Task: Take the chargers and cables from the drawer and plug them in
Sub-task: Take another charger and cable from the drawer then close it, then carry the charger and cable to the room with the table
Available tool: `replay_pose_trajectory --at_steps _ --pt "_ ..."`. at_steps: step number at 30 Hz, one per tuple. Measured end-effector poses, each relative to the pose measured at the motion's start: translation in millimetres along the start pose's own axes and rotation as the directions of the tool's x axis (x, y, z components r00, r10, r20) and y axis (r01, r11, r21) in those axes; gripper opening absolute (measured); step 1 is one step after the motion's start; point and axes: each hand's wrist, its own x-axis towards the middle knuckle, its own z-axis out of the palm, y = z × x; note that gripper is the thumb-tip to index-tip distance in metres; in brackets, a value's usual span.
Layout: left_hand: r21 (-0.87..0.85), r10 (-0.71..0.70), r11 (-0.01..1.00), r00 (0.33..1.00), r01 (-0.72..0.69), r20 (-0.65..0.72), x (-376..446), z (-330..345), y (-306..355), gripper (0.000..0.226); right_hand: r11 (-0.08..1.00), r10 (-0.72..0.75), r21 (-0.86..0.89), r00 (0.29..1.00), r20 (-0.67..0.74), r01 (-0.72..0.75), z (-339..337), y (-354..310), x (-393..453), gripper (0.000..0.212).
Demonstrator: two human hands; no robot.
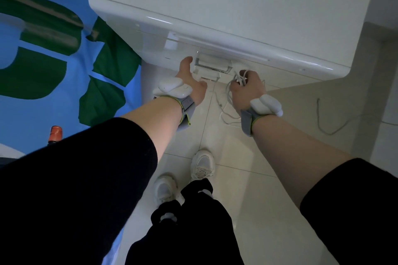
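Seen from above, a person's two bare forearms reach down toward the front of a glossy white cabinet (215, 17), whose top fills the upper part of the view and is cut off at the upper edge. The left hand (190, 79) is at a recessed drawer handle (212, 66); its fingers reach toward the cabinet front and their tips are hidden, so whether this grip is closed on anything cannot be told. The right hand (247, 90) is a closed fist around a bundle of white cables (240, 79), with loops hanging from it toward the floor; any charger within the bundle is too hidden to make out. Each wrist carries a grey strap with a white device. The drawer appears shut or nearly so, and its contents cannot be seen. Another thin cable (329, 120) lies loose on the pale tiled floor (258, 189) to the right. Below are white trainers (202, 164) and dark trousers. On the left is a blue and green surface (53, 60), blurred and cut off, with a small orange object (55, 134) at its lower edge, half hidden behind the black sleeve.
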Motion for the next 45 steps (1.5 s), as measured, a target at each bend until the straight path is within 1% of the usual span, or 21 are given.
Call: replay_pose_trajectory --at_steps 3,5,12,17,24,28,31,33,35,37,39,41,45 --pt "-0.074 0.002 0.997 0.999 0.001 0.036 -22 -12 -2 0.067 1.0 -0.002 0.031 1.0 0.028 0.001 -11 -8 -23 0.039" --pt "-0.09 -0.032 0.995 0.998 0.037 0.049 -36 -16 -6 0.066 0.998 0.006 0.068 0.999 0.038 -0.009 -14 -10 -37 0.038" --pt "-0.142 -0.089 0.986 0.996 0.087 -0.007 -113 -71 -7 0.063 0.972 -0.013 0.232 1.0 -0.022 0.017 -43 -56 -128 0.025" --pt "-0.18 -0.116 0.978 0.993 0.109 -0.028 -166 -105 0 0.053 0.961 -0.006 0.276 1.0 -0.025 0.012 -59 -84 -180 0.03" --pt "-0.341 -0.123 0.937 0.984 0.073 -0.127 -256 -176 -2 0.042 0.954 -0.147 0.267 0.989 0.023 0.136 -81 -145 -273 0.025" --pt "-0.435 -0.143 0.9 0.964 0.032 -0.224 -303 -222 -7 0.039 0.933 -0.252 0.277 0.966 0.05 0.229 -90 -188 -326 0.03" --pt "-0.479 -0.16 0.878 0.953 0.018 -0.257 -327 -246 -11 0.039 0.915 -0.298 0.305 0.953 0.062 0.266 -94 -213 -350 0.029" --pt "-0.547 -0.183 0.837 0.935 -0.014 -0.304 -354 -274 -17 0.039 0.891 -0.373 0.309 0.924 0.086 0.332 -97 -241 -378 0.028" --pt "-0.592 -0.19 0.805 0.93 -0.035 -0.315 -364 -287 -19 0.036 0.877 -0.419 0.29 0.904 0.077 0.382 -100 -257 -390 0.025" --pt "-0.643 -0.235 0.763 0.901 -0.062 -0.365 -388 -307 -24 0.03 0.843 -0.504 0.289 0.854 0.127 0.454 -104 -280 -413 0.02" --pt "-0.667 -0.265 0.74 0.875 -0.086 -0.406 -404 -318 -28 0.029 0.808 -0.575 0.29 0.792 0.204 0.512 -109 -299 -430 0.016" --pt "-0.715 -0.313 0.69 0.843 -0.115 -0.438 -423 -326 -32 0.035 0.772 -0.634 0.292 0.717 0.289 0.565 -115 -316 -448 0.014" --pt "-0.76 -0.398 0.627 0.767 -0.173 -0.503 -457 -330 -39 0.039 0.689 -0.718 0.302 0.563 0.41 0.659 -123 -336 -474 0.012"
